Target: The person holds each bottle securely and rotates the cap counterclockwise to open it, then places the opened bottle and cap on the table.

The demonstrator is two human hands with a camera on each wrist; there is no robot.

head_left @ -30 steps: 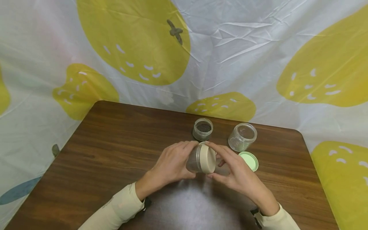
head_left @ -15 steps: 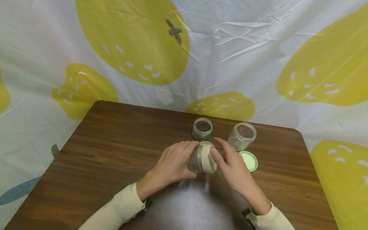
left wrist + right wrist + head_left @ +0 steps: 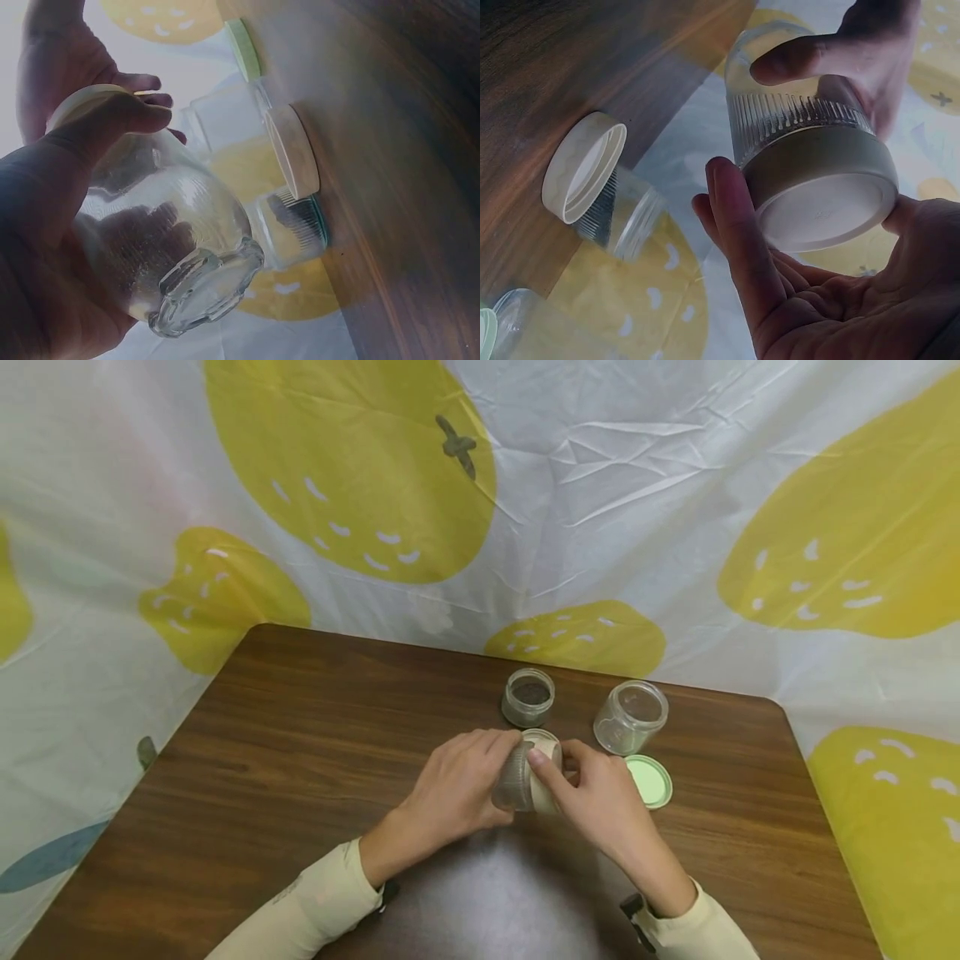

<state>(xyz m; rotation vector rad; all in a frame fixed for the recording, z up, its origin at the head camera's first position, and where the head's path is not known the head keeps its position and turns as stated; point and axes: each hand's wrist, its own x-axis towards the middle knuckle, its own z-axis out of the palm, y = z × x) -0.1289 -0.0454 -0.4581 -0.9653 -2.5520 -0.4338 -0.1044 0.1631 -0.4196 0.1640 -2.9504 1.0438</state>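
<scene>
My left hand (image 3: 461, 777) grips a clear glass jar (image 3: 142, 217) with a ribbed band, tilted on its side above the table, its lid end facing right. On the jar's mouth sits a beige lid (image 3: 825, 187). My right hand (image 3: 600, 785) holds that lid by its edge, with the thumb on the near side and fingers round the far side in the head view. Beyond the held jar, a second beige lid (image 3: 585, 169) lies on the table, partly hidden in the head view. Behind it stands a small open jar (image 3: 528, 698) with dark contents.
A larger open glass jar (image 3: 630, 718) stands at the back right of the wooden table (image 3: 337, 710). In front of it lies a pale green lid (image 3: 649, 782). A lemon-print curtain (image 3: 600, 527) hangs right behind the table's back edge.
My right hand loosened from the lid, shifted with its thumb raised, and has taken hold of the lid again with the thumb higher. The left hand keeps the jar nearly still.
</scene>
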